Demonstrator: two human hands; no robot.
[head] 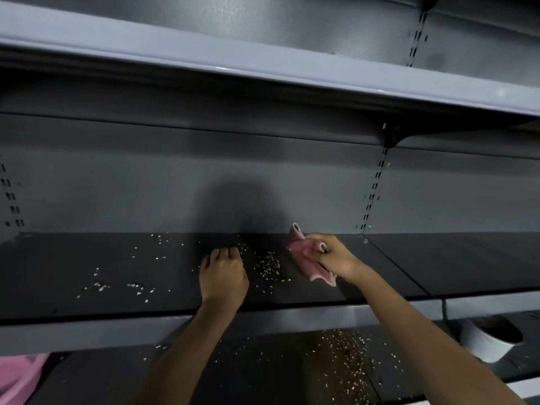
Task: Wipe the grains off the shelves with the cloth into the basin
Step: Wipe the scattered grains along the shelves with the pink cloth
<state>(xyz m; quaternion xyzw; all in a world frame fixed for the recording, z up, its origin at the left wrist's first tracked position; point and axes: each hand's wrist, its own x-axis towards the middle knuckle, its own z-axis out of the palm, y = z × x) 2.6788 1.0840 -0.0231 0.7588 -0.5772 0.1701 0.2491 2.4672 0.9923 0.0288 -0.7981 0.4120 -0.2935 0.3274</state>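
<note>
My right hand (pixel 331 255) grips a bunched pink cloth (pixel 306 260) on the dark middle shelf (pixel 394 267), close to its back wall. A small heap of pale grains (pixel 268 267) lies just left of the cloth. My left hand (pixel 223 276) rests on the shelf left of that heap, fingers curled down onto the surface, holding nothing. More grains (pixel 117 286) are scattered further left. The lower shelf (pixel 263 375) carries a dense spill of grains (pixel 347 355). A white basin (pixel 479 346) stands on the lower shelf at the right.
The upper shelf's grey front edge (pixel 263 65) overhangs the work area. Slotted uprights (pixel 372 194) run up the back wall. A seam (pixel 400 267) divides the middle shelf from its right section. Something pink (pixel 20 375) shows at the bottom left.
</note>
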